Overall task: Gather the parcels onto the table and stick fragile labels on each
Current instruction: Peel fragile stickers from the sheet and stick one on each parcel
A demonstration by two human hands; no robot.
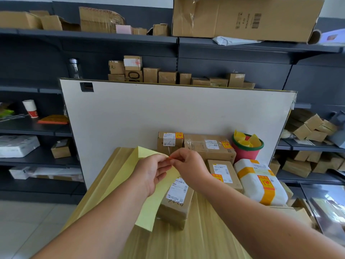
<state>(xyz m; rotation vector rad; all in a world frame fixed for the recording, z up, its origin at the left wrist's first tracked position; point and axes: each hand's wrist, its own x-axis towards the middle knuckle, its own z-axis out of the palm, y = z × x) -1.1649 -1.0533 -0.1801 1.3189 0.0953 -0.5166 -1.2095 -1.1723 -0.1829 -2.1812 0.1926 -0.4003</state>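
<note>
My left hand [153, 172] holds a pale yellow label backing sheet [149, 202] above the wooden table [196, 236]. My right hand [188, 163] pinches a small orange fragile label [170, 158] at the sheet's top edge. Under the sheet lies a brown parcel [177, 202] with a white shipping label and no orange sticker visible. Behind it sit three brown cardboard parcels [211, 146] and a white bagged parcel [261, 182], each showing an orange fragile sticker.
A red bucket [246, 150] with yellow backing scraps stands at the table's back right. A white board [168, 113] leans behind the table. Dark shelves [33, 128] on both sides hold many cardboard boxes, a paper cup and an orange pad.
</note>
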